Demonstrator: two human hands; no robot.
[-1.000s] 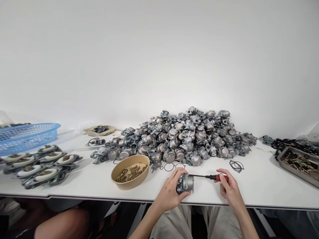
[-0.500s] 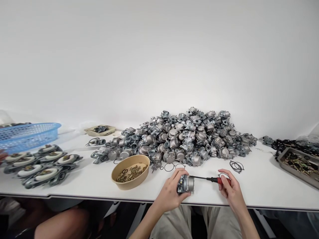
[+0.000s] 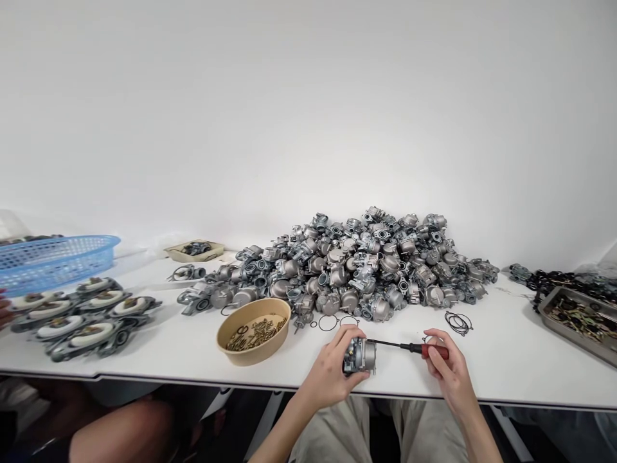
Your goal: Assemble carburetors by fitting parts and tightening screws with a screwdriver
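My left hand grips a grey metal carburetor on its side at the table's front edge, its round bowl facing right. In my right hand is a screwdriver with a red and black handle, held level between thumb and fingers. The shaft points left, and its tip meets the carburetor's upper side; the screw there is too small to make out. Behind my hands lie thin black rubber rings. A tan oval bowl with brass-coloured screws and small parts stands left of my left hand.
A large heap of carburetors stands against the wall. To the left are parts with white rings, a blue basket and a small tan tray. A metal tray of fittings lies right. Another person's fingers show far left.
The red handle has turned a little within my right fingers, with the tip still at the carburetor. My left hand stays in place. The other person's fingers at far left have shifted slightly.
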